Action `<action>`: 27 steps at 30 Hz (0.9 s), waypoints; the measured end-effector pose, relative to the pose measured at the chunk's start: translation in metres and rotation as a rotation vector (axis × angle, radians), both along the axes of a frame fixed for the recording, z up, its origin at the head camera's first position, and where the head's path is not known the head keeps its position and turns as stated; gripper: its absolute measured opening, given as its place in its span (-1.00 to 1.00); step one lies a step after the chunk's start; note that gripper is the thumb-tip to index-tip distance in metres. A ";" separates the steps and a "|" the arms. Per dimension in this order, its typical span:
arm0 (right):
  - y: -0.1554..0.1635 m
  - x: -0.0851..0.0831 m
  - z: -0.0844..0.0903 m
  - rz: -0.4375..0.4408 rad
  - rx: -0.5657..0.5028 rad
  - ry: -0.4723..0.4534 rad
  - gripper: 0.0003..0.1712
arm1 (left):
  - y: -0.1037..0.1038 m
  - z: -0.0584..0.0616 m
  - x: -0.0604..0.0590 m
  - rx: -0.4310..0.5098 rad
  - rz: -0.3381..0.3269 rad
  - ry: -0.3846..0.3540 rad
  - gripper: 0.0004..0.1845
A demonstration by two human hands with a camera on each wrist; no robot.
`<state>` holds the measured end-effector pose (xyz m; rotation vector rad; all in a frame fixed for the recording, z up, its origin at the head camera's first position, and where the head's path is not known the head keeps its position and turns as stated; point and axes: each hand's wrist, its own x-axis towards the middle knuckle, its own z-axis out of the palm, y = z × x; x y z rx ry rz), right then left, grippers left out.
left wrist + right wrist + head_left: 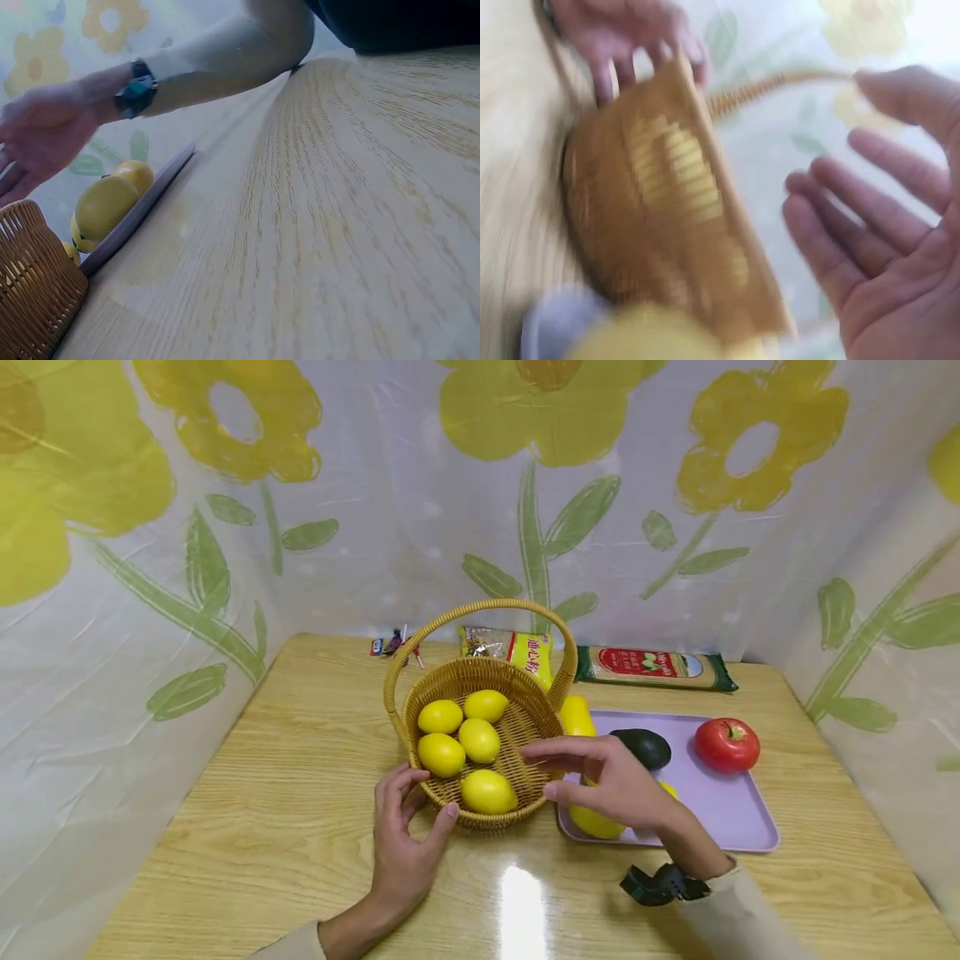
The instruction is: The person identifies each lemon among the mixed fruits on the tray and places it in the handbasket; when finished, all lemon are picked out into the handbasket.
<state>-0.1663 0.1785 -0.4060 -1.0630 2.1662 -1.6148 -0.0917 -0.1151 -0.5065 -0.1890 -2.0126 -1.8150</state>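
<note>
A woven basket [495, 817] with a tall handle stands mid-table and holds several lemons [478, 739]. My left hand [420, 797] curls round the basket's near-left wall, thumb on the front and fingers at the rim; its fingers [630, 45] show at the rim in the blurred right wrist view. My right hand [570, 768] hovers flat and holds nothing, between the basket's right rim and a purple tray [720, 810]. Its spread palm [870, 217] faces the basket [660, 210]. Under it a lemon [595, 821] lies on the tray.
The tray also carries an avocado [642, 747], a tomato [726, 745] and another lemon [577, 714] behind the basket. Food packets [652, 667] and small wrappers [393, 645] lie along the table's back edge. Flowered sheeting walls in three sides.
</note>
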 end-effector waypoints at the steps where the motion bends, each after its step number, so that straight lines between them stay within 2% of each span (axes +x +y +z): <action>1: 0.013 0.001 -0.001 -0.018 -0.016 -0.015 -0.48 | 0.000 0.000 0.000 0.000 0.003 0.000 -0.43; 5: 0.066 0.008 -0.009 -0.104 -0.055 -0.056 -0.47 | 0.001 -0.001 0.000 0.001 0.010 0.005 -0.44; 9: 0.108 0.019 -0.018 -0.223 -0.019 -0.045 -0.51 | 0.001 -0.001 0.000 0.004 0.013 0.007 -0.44; 14: 0.135 0.031 -0.031 -0.358 0.044 -0.022 -0.54 | 0.002 -0.001 0.000 0.014 0.011 0.008 -0.45; 16: 0.140 0.032 -0.036 -0.387 0.051 -0.001 -0.55 | 0.002 -0.001 0.000 0.014 0.009 0.009 -0.45; 21: 0.149 0.030 -0.050 -0.404 0.102 0.038 -0.57 | 0.002 -0.001 0.000 0.009 0.012 0.007 -0.45; 27: 0.157 0.028 -0.062 -0.328 0.191 -0.031 -0.56 | 0.002 -0.001 0.001 0.003 0.014 0.008 -0.45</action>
